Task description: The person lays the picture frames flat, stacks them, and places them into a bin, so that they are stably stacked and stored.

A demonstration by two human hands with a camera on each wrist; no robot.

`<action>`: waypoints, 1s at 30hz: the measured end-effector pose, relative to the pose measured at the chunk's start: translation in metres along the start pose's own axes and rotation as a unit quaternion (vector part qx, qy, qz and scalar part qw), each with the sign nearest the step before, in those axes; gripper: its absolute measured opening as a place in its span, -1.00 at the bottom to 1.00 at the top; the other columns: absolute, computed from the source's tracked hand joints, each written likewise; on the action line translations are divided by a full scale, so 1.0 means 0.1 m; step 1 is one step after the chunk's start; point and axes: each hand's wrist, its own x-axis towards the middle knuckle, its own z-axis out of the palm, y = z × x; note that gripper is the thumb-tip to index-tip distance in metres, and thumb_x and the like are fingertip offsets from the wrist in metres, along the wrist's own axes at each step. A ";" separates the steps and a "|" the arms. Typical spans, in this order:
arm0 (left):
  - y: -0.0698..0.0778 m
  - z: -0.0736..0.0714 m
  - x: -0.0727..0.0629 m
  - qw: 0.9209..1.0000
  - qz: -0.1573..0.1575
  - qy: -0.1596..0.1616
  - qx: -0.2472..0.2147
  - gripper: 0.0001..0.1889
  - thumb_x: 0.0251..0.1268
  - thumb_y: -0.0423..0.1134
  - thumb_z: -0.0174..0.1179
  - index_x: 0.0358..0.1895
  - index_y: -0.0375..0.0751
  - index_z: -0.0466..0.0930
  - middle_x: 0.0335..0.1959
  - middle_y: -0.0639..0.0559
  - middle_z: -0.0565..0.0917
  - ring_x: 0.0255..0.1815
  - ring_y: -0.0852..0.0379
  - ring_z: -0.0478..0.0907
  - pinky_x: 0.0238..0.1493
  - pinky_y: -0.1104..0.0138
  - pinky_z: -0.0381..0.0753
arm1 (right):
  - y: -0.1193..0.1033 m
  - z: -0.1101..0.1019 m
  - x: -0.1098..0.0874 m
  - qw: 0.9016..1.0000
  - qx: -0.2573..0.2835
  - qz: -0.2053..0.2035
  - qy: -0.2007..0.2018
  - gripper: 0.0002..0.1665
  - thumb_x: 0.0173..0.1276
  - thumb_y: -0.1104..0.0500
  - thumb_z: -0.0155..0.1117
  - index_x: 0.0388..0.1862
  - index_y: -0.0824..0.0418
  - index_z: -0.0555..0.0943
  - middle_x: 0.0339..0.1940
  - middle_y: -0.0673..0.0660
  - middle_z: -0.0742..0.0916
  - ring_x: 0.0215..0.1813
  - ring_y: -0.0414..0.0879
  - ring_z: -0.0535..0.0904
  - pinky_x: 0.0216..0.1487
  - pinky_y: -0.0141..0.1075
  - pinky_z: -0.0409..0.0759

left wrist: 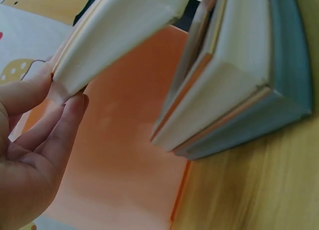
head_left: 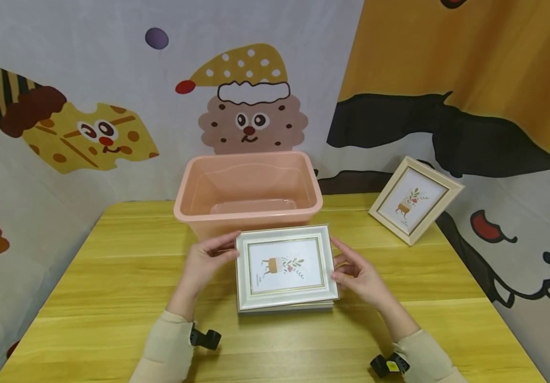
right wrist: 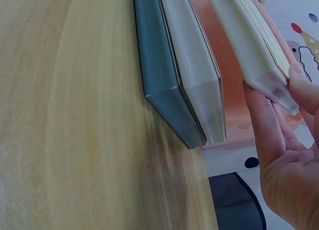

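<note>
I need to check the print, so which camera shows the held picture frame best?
The head view: it shows the held picture frame nearly whole, print facing the camera, between the left hand and right hand. Each wrist view shows just part of its edge, cut off at the top, the print unseen.

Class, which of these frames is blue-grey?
The bottom frame, lying beneath the white frame. The others are pale: that white frame, the held frame and the cream frame standing apart.
</note>
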 end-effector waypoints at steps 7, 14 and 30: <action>-0.10 0.01 0.03 1.000 -0.004 0.000 0.017 -0.59 0.17 -0.47 0.38 0.13 -0.32 0.65 -0.06 -0.27 0.71 -0.12 0.10 0.67 -0.12 0.38 0.69 | 0.04 0.00 0.00 1.000 0.011 0.024 -0.006 -0.08 0.30 0.47 0.30 0.57 0.20 0.15 -0.10 0.45 0.54 -0.23 -0.05 0.66 -0.37 -0.07 0.74; -0.17 0.01 0.06 0.999 0.013 -0.008 0.034 -0.59 0.18 -0.47 0.37 0.14 -0.34 0.64 -0.05 -0.25 0.72 -0.10 0.08 0.67 -0.13 0.38 0.68 | 0.10 0.00 0.00 1.000 0.002 0.018 -0.010 -0.08 0.29 0.47 0.31 0.56 0.26 0.14 -0.15 0.45 0.57 -0.20 -0.08 0.64 -0.39 -0.06 0.74; -0.30 0.09 0.09 0.998 -0.001 0.002 0.062 -0.59 0.20 -0.47 0.36 0.15 -0.31 0.63 0.10 -0.21 0.65 0.05 -0.14 0.63 -0.04 0.43 0.63 | 0.19 -0.01 0.03 0.998 -0.064 -0.008 -0.005 -0.11 0.23 0.47 0.36 0.49 0.42 0.19 -0.20 0.37 0.64 -0.24 -0.17 0.59 -0.35 -0.29 0.70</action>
